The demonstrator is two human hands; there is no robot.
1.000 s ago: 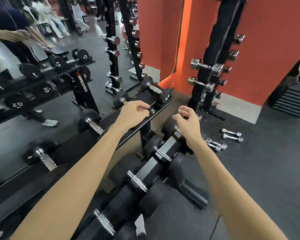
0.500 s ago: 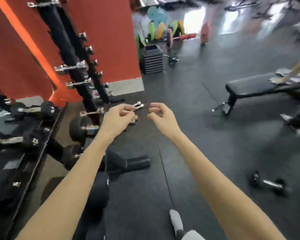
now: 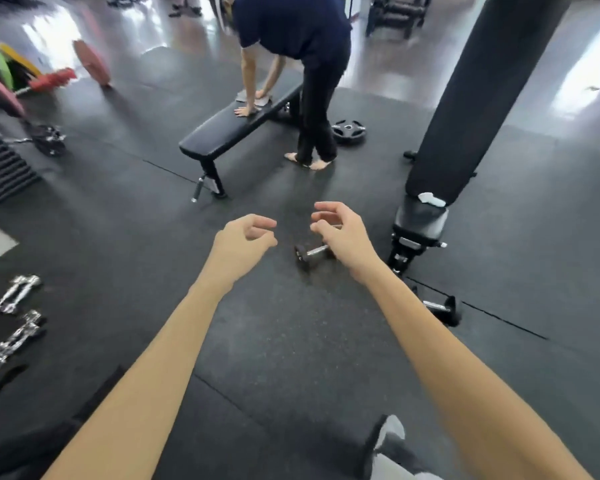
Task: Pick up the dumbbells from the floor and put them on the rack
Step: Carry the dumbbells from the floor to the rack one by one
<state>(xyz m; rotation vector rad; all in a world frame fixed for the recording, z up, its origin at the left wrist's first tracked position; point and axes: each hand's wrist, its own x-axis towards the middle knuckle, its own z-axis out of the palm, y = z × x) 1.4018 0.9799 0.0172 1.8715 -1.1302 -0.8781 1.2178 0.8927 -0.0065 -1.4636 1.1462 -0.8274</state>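
Observation:
A small black dumbbell with a chrome handle lies on the dark rubber floor straight ahead, partly behind my right wrist. A second black dumbbell lies further right, near the base of a bench. My left hand hovers empty with curled fingers, left of the first dumbbell. My right hand is also empty, fingers loosely apart, above that dumbbell and not touching it. The rack is out of view.
Two chrome dumbbells lie at the left edge. A flat bench stands ahead, with a person bending over it. An inclined bench rises on the right, a weight plate lies beyond, and a loaded barbell lies far left.
My view has swung right, from the rack to the open floor. Both hands left the rack empty and now hang out over the floor dumbbell.

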